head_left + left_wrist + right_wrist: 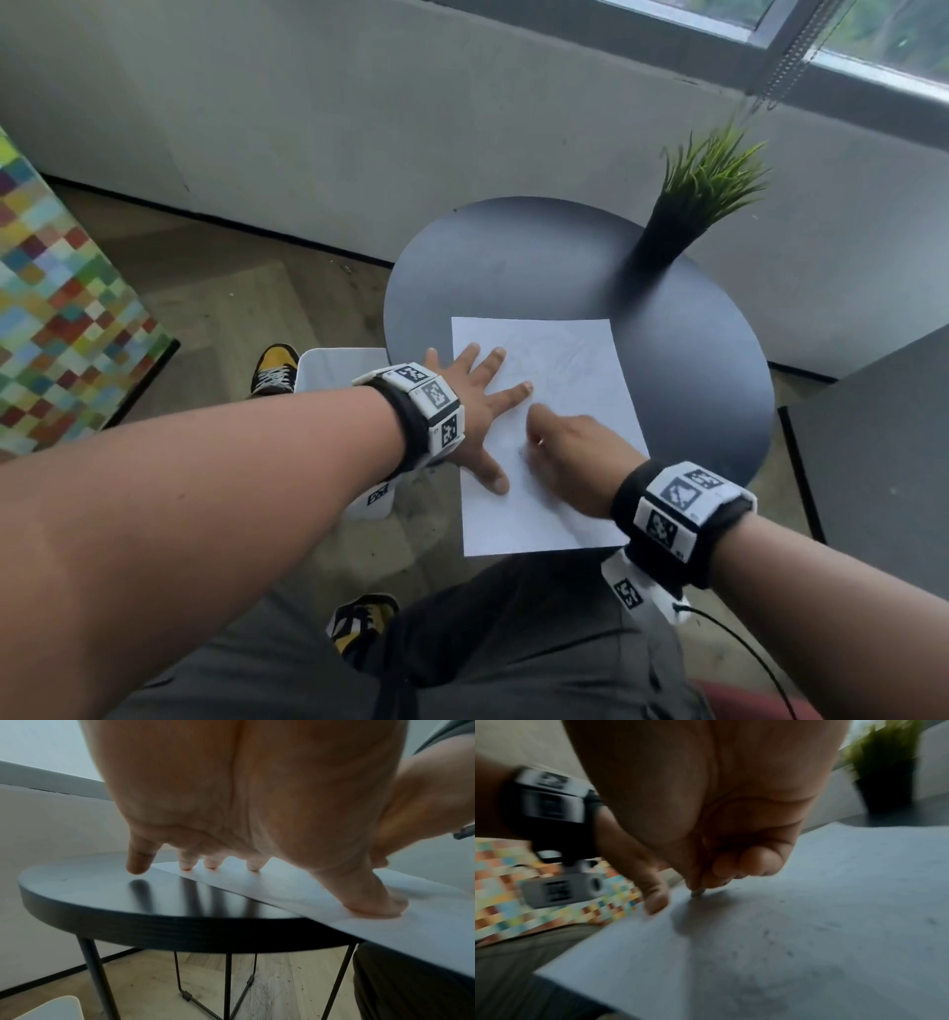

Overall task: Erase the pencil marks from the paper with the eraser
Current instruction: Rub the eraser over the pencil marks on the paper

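Note:
A white sheet of paper (pixel 575 370) lies on a round dark table (pixel 513 257), its near end hanging past the rim over my lap. Faint pencil marks (pixel 549 354) show on its far half, and grey smudges (pixel 767 935) in the right wrist view. My left hand (pixel 480 395) lies flat with fingers spread, pressing the sheet's left edge (pixel 295 888); the little finger rests on bare table. My right hand (pixel 539 437) pinches a small grey eraser (pixel 696 893) in curled fingers, with its tip against the paper near the middle. In the head view the hand hides the eraser.
A green plant in a black pot (pixel 688 205) stands at the table's far right. A white object (pixel 339 370) sits on the floor left of the table, beside a multicoloured checkered block (pixel 61 318). A grey surface (pixel 873 462) is close on the right.

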Available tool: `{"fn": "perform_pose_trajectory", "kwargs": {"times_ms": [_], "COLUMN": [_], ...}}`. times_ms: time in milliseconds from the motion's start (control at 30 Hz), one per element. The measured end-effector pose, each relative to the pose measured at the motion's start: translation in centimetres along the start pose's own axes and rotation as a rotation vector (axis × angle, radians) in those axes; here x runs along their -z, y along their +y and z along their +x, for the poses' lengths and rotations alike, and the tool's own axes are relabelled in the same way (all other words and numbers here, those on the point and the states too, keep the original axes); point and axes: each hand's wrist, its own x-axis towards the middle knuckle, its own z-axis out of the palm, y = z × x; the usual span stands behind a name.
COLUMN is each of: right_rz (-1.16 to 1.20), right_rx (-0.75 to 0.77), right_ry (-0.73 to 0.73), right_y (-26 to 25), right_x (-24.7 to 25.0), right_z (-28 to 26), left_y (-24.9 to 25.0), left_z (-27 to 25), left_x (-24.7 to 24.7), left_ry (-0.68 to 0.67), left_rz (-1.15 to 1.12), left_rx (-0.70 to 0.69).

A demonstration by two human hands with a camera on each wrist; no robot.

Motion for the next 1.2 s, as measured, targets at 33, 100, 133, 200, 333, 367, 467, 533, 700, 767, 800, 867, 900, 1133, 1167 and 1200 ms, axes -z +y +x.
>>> {"fn": "perform_pose_trajectory", "kwargs": {"times_ms": [33,100,133,200,333,367,467,533,700,767,800,867,900,1133,1167,1200], "right_rz": [-0.024,-0.019,0.017,0.062,-0.034,-0.047,0.013,0.077,0.005,-0.003,0.011,0.061,0.082,0.038,0.053,0.085], "right_rx": [0.092,0.086,-0.005,-0.201,-0.051,0.052,0.02,-0.172,0.041,0.104,0.045,-0.151,-0.216,0.108,0.033,-0.065], "right_ry": [-0.045,-0.044,-0.006,0.11,0.053,-0.005,-0.034,0.091,-0.006,-0.083,-0.056,0.073,0.135,0.004,0.04,0.077], "right_y": [-0.6,0.3,1.3,3.2,0.8,0.0,1.3,3.3,0.3,0.3,1.2,3.4,4.2,0.0,1.0,2.1], "right_x": [-0.1,0.6,1.2,2.1,0.7,0.3,1.5,2.4,0.5,0.6,1.1,2.4,2.7,0.0,0.6,1.3], "right_z": [-0.5,-0.1,0.6,1.9,1.7,1.2,1.8,2.9,1.6,1.3,1.9,3.4,3.9,2.6,3.1,3.5], "left_y": [0.0,0.1,0.1,0.1,0.0,0.0,-0.1,-0.2,-0.6,-0.6,-0.6,-0.5,-0.5,-0.5,-0.5,-0.5], "left_z": [0.1,0.2,0.3,0.3,0.3,0.3,0.3,0.4,0.7,0.7,0.7,0.7,0.7,0.5,0.5,0.5], "left_x": [0.1,0.2,0.2,0.1,0.0,0.0,-0.1,-0.3,-0.6,-0.6,-0.5,-0.5,-0.6,-0.6,-0.6,-0.6], "left_ry": [-0.002,0.0,0.001,-0.002,-0.008,-0.008,0.005,0.013,0.018,0.012,0.012,0.015,0.012,0.021,0.02,0.018], "left_rz": [0.012,0.027,0.028,0.021,0.011,0.007,0.004,0.001,0.002,0.001,0.002,-0.004,-0.008,-0.035,-0.034,-0.033], "left_rx": [-0.005,-0.01,-0.01,-0.005,-0.005,-0.008,-0.021,-0.019,-0.038,-0.044,-0.046,-0.046,-0.045,-0.051,-0.05,-0.048]}}
